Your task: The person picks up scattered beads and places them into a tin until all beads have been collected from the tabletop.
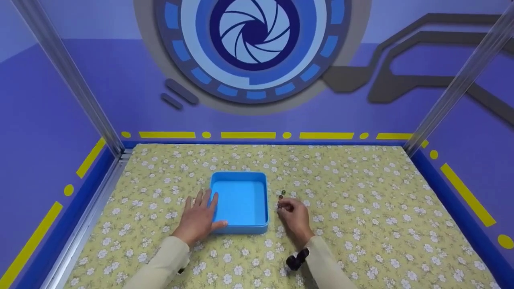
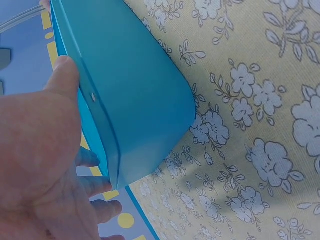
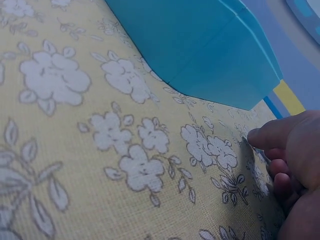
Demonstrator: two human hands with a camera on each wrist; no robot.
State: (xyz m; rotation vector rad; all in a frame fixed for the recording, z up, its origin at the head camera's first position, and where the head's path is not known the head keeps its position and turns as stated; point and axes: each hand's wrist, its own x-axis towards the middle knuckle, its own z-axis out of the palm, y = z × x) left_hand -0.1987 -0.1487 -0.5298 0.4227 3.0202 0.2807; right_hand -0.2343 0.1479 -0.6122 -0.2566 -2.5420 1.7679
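Note:
A blue open-topped square box [image 1: 241, 229] stands on a flowered cloth. My left hand [image 1: 197, 218] rests on its left rim, fingers spread over the edge and thumb at the front left corner. The left wrist view shows the thumb and fingers straight along the rim of the box [image 2: 135, 90]. To the right of the box, my right hand [image 1: 296, 218] is low over the cloth with its fingers bent. Just beyond its fingertips lie two small, dark, shiny round pieces, one greenish piece [image 1: 283, 192] and one reddish piece [image 1: 280, 197]. I cannot tell whether the fingertips pinch another.
The yellow flowered cloth [image 1: 369, 200] covers the table. A blue-purple printed wall [image 1: 257, 120] rises behind it, with side walls at left and right. Metal posts [image 1: 76, 76] stand at the back corners. A dark wrist device [image 1: 297, 259] is on the right sleeve.

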